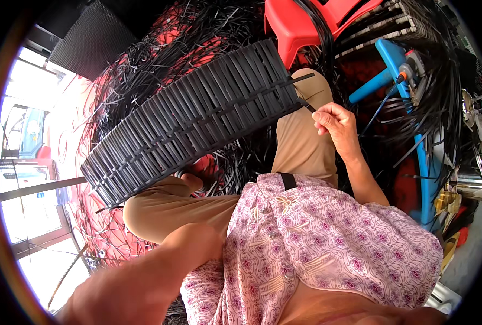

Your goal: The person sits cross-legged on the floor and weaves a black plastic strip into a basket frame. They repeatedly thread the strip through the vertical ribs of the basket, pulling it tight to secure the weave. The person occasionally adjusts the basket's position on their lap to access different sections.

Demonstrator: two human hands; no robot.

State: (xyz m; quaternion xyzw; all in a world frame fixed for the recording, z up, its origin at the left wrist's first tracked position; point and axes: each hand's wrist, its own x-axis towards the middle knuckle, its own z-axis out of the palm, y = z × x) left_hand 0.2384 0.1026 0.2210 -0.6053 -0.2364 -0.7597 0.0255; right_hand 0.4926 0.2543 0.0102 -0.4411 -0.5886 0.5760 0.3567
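A long, curved woven panel of black flat strips point(192, 122) rests across my knees, slanting from lower left to upper right. My right hand point(335, 123) is just off its right end, with thumb and fingers pinched on a thin black strip point(307, 105) that comes out of the panel's edge. Another loose strip end point(301, 78) sticks out a little above it. My left arm point(159, 265) reaches in from the lower left, smeared by motion. It ends over my lap near the patterned cloth point(316, 238), apart from the panel; its fingers do not show.
Tangled black strips point(143, 76) cover much of the red floor. A red plastic chair point(292, 27) stands beyond my knee. To the right are a blue plastic stool point(422, 157), a tool with an orange and grey handle point(409, 69) and a woven grey piece point(387, 32).
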